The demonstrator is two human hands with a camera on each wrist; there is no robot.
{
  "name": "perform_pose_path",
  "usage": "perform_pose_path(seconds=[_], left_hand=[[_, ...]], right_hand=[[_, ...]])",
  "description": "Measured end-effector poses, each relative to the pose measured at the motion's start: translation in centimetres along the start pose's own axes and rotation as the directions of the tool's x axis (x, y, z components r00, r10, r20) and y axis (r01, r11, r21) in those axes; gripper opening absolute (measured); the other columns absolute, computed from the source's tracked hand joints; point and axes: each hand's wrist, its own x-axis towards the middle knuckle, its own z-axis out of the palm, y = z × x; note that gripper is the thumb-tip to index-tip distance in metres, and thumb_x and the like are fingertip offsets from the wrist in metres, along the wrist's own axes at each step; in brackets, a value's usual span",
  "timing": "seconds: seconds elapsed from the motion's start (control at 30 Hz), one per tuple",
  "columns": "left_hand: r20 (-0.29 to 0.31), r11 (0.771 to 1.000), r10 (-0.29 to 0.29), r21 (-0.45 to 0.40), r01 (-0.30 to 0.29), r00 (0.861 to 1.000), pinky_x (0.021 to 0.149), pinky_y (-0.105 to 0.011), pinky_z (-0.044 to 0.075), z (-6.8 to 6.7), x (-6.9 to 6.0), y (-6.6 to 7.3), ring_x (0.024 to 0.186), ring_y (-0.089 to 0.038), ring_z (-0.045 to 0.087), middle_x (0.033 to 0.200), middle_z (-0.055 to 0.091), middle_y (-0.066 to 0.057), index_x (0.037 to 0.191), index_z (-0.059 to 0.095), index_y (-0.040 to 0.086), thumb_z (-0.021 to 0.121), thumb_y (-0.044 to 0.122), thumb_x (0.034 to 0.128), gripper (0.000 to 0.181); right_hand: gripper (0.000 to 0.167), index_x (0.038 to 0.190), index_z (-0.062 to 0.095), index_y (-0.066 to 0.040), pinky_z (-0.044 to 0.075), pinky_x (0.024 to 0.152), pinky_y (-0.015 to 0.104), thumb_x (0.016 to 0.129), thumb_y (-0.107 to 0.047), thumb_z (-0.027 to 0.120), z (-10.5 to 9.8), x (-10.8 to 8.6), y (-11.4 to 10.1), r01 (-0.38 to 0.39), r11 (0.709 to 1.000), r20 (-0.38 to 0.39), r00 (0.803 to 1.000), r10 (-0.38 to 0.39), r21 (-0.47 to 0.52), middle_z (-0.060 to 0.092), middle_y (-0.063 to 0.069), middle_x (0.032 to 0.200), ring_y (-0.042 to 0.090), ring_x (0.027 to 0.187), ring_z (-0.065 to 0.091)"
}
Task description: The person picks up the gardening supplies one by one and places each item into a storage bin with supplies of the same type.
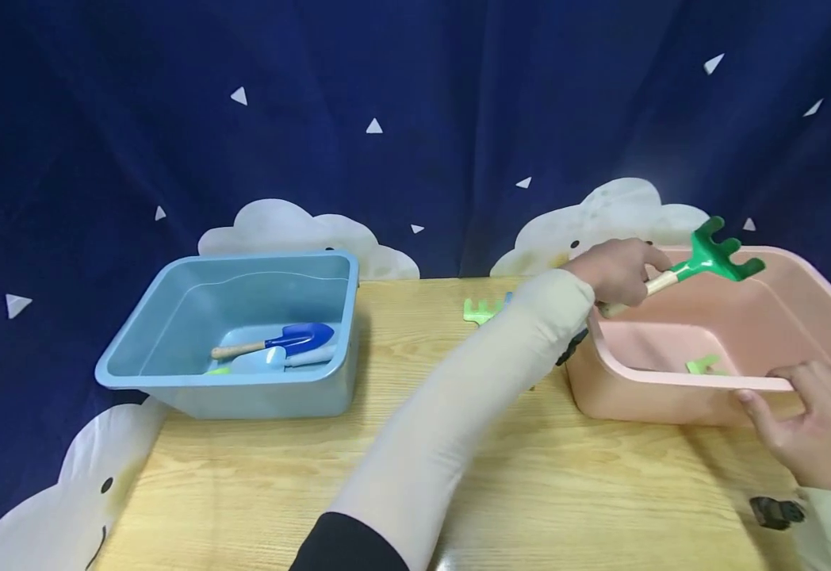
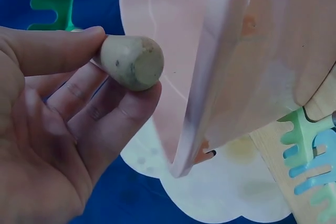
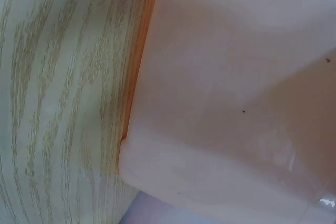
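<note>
In the head view my left hand (image 1: 618, 270) reaches over the left side of the pink tub (image 1: 672, 400). It holds a green hand rake (image 1: 718, 252) by its pale wooden handle, the tines tipped up and to the right above the tub. The left wrist view shows the thumb and fingers round the handle (image 2: 134, 64), its blunt end toward the camera. My right hand (image 1: 815, 420) grips the tub's front rim, thumb outside and fingers over the edge. Inside the tub lies a light green piece (image 1: 704, 365), partly hidden by the front wall.
A blue tub (image 1: 258, 398) stands at the left with a blue trowel (image 1: 308, 337) and other tools inside. Between the tubs, a light green rake (image 1: 482, 311) lies on the wooden table (image 1: 244, 484), partly behind my sleeve. A blue rake (image 2: 315, 169) shows beside it.
</note>
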Motion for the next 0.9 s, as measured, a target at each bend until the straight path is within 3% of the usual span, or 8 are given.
perform_pose_path(seconds=[0.2, 0.3, 0.43, 0.73, 0.9], left_hand=[[-0.008, 0.990, -0.074, 0.124, 0.074, 0.997, 0.073, -0.019, 0.038, 0.7, 0.4, 1.1, 0.094, -0.001, 0.051, 0.118, 0.059, 0.024, 0.119, 0.062, 0.047, 0.056, 0.014, 0.0938, 0.041], [-0.017, 0.981, -0.100, 0.167, 0.102, 0.995, 0.075, -0.022, 0.036, 0.9, 0.4, 0.8, 0.096, -0.001, 0.051, 0.116, 0.061, 0.024, 0.121, 0.061, 0.049, 0.055, 0.015, 0.0939, 0.044], [-0.012, 0.978, -0.133, 0.162, 0.133, 0.991, 0.080, -0.025, 0.036, 0.8, 0.2, 0.6, 0.100, 0.001, 0.051, 0.120, 0.060, 0.026, 0.128, 0.057, 0.055, 0.057, 0.017, 0.0932, 0.052], [0.019, 0.976, -0.127, 0.178, 0.122, 0.992, 0.083, -0.024, 0.038, 0.1, -0.1, 0.9, 0.104, 0.001, 0.049, 0.127, 0.057, 0.027, 0.131, 0.056, 0.054, 0.057, 0.017, 0.0949, 0.052], [0.018, 0.970, -0.124, 0.212, 0.118, 0.992, 0.083, -0.025, 0.036, 0.2, -0.3, 0.7, 0.103, 0.001, 0.048, 0.128, 0.055, 0.030, 0.129, 0.057, 0.055, 0.055, 0.017, 0.0951, 0.051]], right_hand=[[0.086, 0.076, 0.061, 0.012, 0.024, 0.067, 0.044, 0.084, -0.073, 0.054, -0.3, -0.1, -0.2, 0.013, 0.999, -0.024, 1.000, -0.013, 0.035, 0.055, 0.028, 0.067, 0.046, 0.065, 0.040], [0.084, 0.073, 0.062, 0.008, 0.022, 0.065, 0.043, 0.083, -0.075, 0.054, -0.2, 0.1, -0.5, -0.003, 1.000, -0.017, 1.000, 0.003, -0.002, 0.055, 0.025, 0.065, 0.045, 0.064, 0.040], [0.081, 0.073, 0.063, 0.005, 0.020, 0.062, 0.042, 0.082, -0.075, 0.054, -0.2, 0.3, -0.9, 0.000, 0.999, -0.009, 1.000, -0.001, -0.042, 0.056, 0.022, 0.065, 0.044, 0.061, 0.039], [0.080, 0.072, 0.065, 0.004, 0.019, 0.061, 0.034, 0.079, -0.075, 0.059, -0.1, 0.6, -1.4, -0.008, 0.999, -0.052, 0.999, 0.006, -0.036, 0.057, 0.021, 0.063, 0.042, 0.058, 0.038], [0.080, 0.074, 0.065, 0.004, 0.020, 0.064, 0.037, 0.079, -0.076, 0.059, -0.1, 0.8, -1.5, -0.030, 0.999, -0.017, 0.999, 0.030, -0.033, 0.058, 0.021, 0.066, 0.042, 0.061, 0.038]])
